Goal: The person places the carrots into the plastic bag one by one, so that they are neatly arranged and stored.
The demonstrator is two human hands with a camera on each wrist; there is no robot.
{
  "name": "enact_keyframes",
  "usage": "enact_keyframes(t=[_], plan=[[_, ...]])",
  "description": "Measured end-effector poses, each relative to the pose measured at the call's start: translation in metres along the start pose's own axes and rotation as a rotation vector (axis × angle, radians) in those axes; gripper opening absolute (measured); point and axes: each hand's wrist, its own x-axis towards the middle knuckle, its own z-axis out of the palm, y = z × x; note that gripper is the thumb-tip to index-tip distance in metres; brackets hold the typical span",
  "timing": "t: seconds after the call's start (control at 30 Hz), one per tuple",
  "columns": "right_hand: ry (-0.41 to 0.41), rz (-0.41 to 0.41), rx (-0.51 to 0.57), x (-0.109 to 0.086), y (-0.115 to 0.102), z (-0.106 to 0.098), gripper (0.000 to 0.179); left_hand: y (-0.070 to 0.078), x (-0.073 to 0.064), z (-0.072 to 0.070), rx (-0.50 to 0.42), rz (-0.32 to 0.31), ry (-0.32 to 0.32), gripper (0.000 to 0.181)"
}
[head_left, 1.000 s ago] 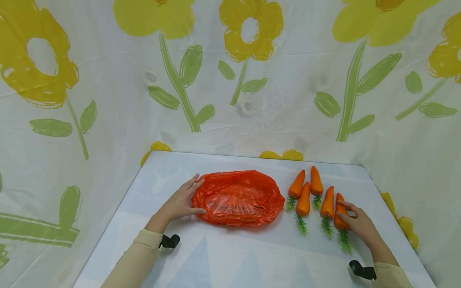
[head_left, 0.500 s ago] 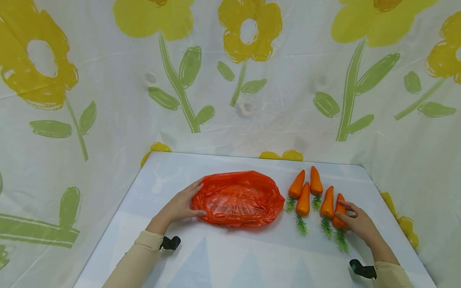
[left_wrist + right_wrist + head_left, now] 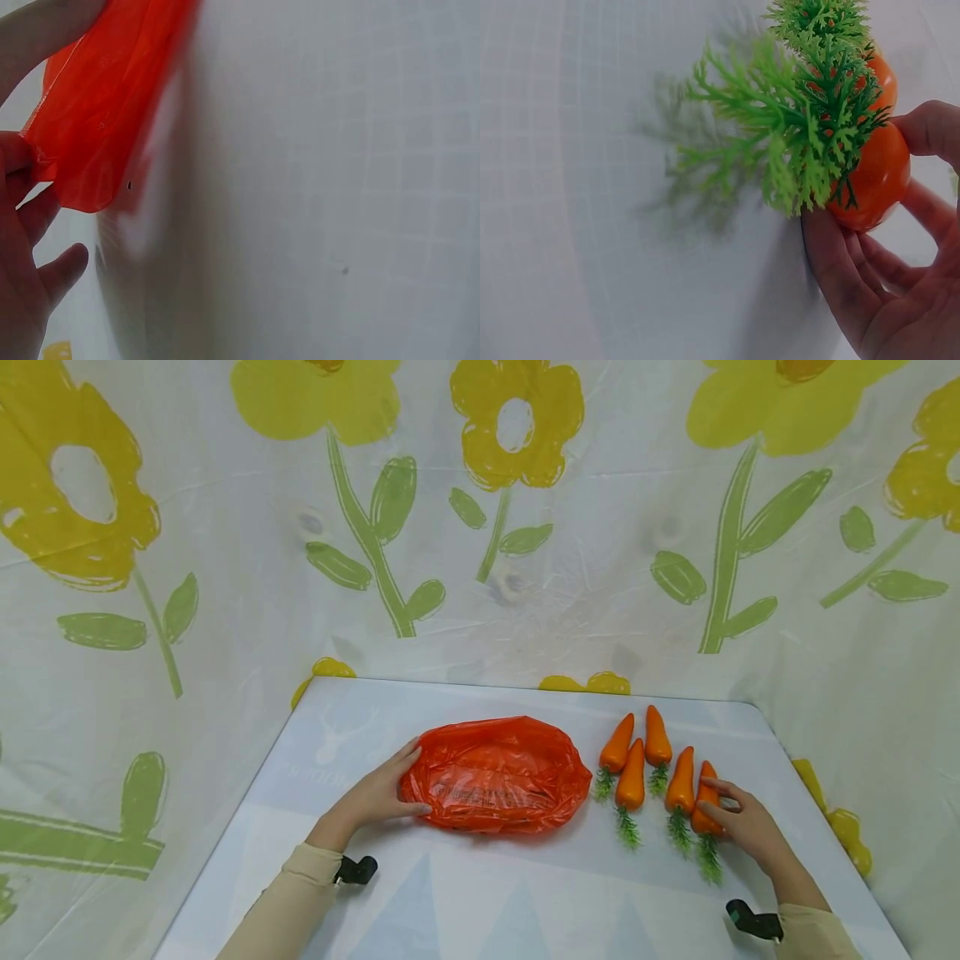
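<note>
A red plastic bag (image 3: 487, 739) lies on the white table, its mouth spread wide and facing up. My left hand (image 3: 378, 793) holds the bag's left end, thumb at the near side and fingers at the far side. In the left wrist view the bag's edge (image 3: 97, 142) hangs between the thumb and fingers, with one finger sticking out free. At the right, my right hand (image 3: 750, 827) grips the outermost orange toy carrot (image 3: 707, 802) between thumb and fingers. Its green leafy top (image 3: 780, 127) points toward me, and its body lies against the neighbouring carrot (image 3: 681, 781).
Between the bag and my right hand lie several carrots, among them a front one (image 3: 630, 781) and a back one (image 3: 657, 735), leafy ends toward me. A flower-printed curtain (image 3: 577, 577) surrounds the table (image 3: 480, 910). A black camera mount sits on each wrist.
The carrot in my right hand has shifted slightly left, up to its neighbour. My left fingers have drawn in on the bag's far left edge. The bag and other carrots stay put.
</note>
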Motion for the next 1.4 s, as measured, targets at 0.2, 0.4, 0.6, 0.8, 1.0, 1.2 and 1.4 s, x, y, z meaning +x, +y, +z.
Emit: enact_keyframes(t=[0.2,0.4,0.6,0.8,1.0,1.2,1.4], plan=[[0.002,-0.003,0.015,-0.0008,0.001,0.0011,0.079,-0.0006,-0.0001,0.0017,0.007,0.002,0.002,0.108],[0.008,0.007,0.028,-0.0012,0.0022,0.0015,0.079,-0.0013,-0.0003,0.0027,0.03,0.026,0.021,0.107],[0.014,0.014,0.013,-0.0023,0.0023,0.0019,0.08,-0.0007,0.0001,0.0033,0.026,0.039,0.024,0.106],[0.032,0.017,0.015,-0.0017,0.0054,0.0035,0.079,-0.0016,0.0004,0.0047,0.029,0.032,0.015,0.107],[0.042,0.021,0.023,-0.0009,0.0051,0.0034,0.078,-0.0024,0.0006,0.006,-0.003,0.009,0.003,0.108],[0.046,0.021,0.027,-0.0015,0.0047,0.0032,0.077,-0.0036,0.0014,0.007,0.004,0.003,0.0,0.108],[0.051,0.009,0.035,-0.0016,0.0061,0.0046,0.078,-0.0041,0.0015,0.0073,-0.003,-0.003,-0.006,0.108]])
